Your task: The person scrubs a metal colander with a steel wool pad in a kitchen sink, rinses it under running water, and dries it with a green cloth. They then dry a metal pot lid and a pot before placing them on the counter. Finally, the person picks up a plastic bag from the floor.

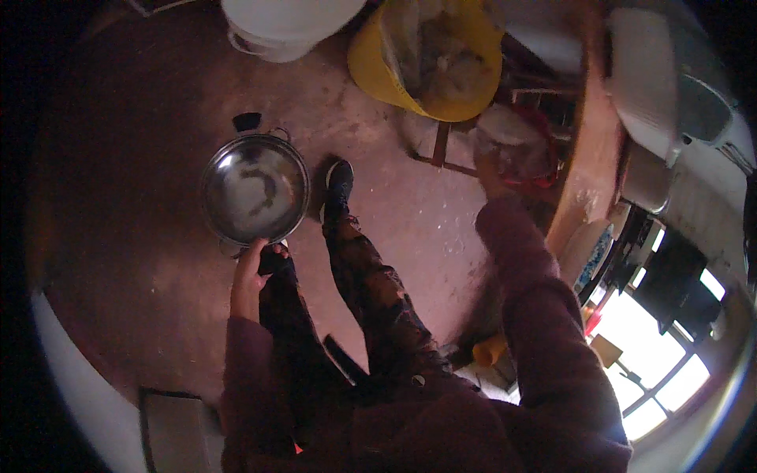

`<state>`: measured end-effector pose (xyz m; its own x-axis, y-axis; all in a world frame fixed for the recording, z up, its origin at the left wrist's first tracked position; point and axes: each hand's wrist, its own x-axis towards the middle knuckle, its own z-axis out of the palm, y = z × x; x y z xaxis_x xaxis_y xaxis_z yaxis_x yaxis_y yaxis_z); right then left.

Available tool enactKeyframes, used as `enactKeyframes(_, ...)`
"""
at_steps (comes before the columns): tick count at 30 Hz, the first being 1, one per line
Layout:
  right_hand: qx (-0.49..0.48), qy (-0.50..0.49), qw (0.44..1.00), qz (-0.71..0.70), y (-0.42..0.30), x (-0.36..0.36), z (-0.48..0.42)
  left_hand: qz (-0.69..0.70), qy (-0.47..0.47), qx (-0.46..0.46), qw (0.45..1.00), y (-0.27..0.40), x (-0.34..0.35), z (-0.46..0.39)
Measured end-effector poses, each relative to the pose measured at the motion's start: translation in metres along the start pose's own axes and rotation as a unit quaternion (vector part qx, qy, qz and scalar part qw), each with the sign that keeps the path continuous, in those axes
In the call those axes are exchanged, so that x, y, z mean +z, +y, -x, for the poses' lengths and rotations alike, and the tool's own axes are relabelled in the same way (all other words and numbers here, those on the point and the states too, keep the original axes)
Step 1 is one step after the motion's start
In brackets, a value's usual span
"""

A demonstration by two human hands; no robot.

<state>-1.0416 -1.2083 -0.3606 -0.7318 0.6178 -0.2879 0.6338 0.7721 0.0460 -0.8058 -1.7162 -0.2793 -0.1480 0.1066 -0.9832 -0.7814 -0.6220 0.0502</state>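
Observation:
A round steel pan [257,189] with two side handles is left of my feet, its shiny inside facing up. My left hand [258,266] grips its near rim, the thumb at the edge. Stretched out to the right, my right hand [489,168] is blurred and dim beside a pale, roundish item [505,127] and a red-edged container or bag [535,159]. Whether its fingers hold any of this is not clear. A dark, flat object [247,122] shows just beyond the pan.
A yellow bucket [378,65] with a liner and contents stands ahead, next to a white tub [266,41]. On the right are a wooden counter edge [582,159], a metal basin and a bright window [639,331]. An orange object [488,351] lies low right.

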Motion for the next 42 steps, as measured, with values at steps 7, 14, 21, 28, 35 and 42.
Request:
enactKeyframes(7, 0.016, 0.135, 0.984, -0.114, 0.012, -0.031, -0.07, 0.162, -0.119, -0.007, 0.98, -0.037, -0.023, -0.045)
enactKeyframes(14, 0.014, 0.179, 0.97, -0.165, 0.037, -0.037, -0.061, 0.234, -0.113, -0.043, 0.965, -0.066, -0.028, -0.032)
enactKeyframes(21, 0.021, 0.208, 0.955, -0.209, 0.059, -0.021, -0.023, 0.278, -0.066, -0.082, 0.955, -0.059, -0.019, -0.019)
enactKeyframes(28, 0.028, 0.233, 0.941, -0.244, 0.075, -0.017, 0.007, 0.252, -0.043, -0.099, 0.962, -0.049, -0.032, -0.022)
enactKeyframes(35, 0.027, 0.245, 0.933, -0.263, 0.072, -0.008, 0.024, 0.319, -0.025, -0.084, 0.944, -0.043, -0.031, -0.022)
enactKeyframes(42, 0.016, 0.275, 0.919, -0.28, 0.07, -0.003, 0.034, 0.317, -0.074, -0.089, 0.941, -0.036, -0.028, -0.019)
